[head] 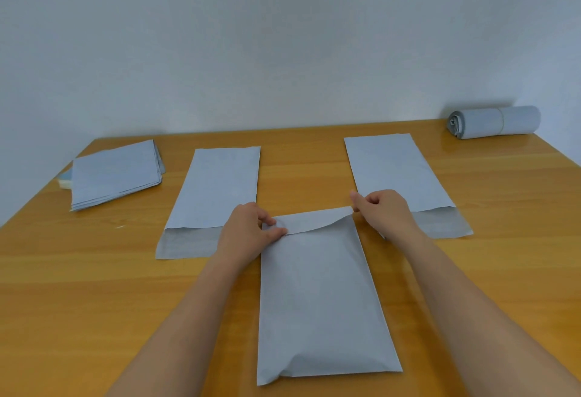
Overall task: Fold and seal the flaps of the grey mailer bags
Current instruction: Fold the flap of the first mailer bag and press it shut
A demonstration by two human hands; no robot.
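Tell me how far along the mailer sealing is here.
Possibly done: the stack far left, though its flaps can't be seen. In hand: the left hand and right hand pinch the centre bag's flap, folded over. Left: the left bag and right bag, flaps open; the roll untouched.

Both forearms bare, extended forward, converging slightly. Left hand: thumb and fingers curled in a pinch grip, palm down. Right hand: same pinch grip, set a bit farther forward, thumb pointing up-left.
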